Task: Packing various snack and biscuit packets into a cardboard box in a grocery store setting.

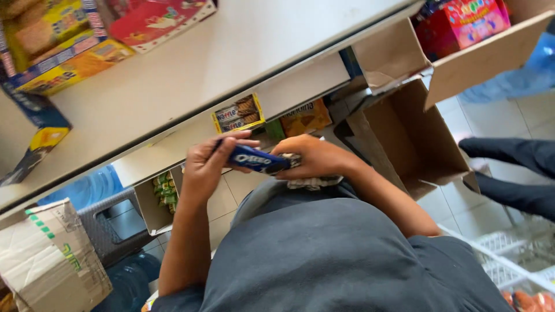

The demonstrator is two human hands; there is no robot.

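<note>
Hands (260, 162) both closed around blue biscuit pack (257, 160) (right also clutching cloth (312, 182)).

2 hands (205, 167), perhaps 1 blue packet (254, 160)

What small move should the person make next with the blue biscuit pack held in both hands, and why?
Probably rub the cloth along the blue biscuit pack. The left hand grips one end, and the right hand presses the crumpled cloth against the other, in front of the shelf.
</note>
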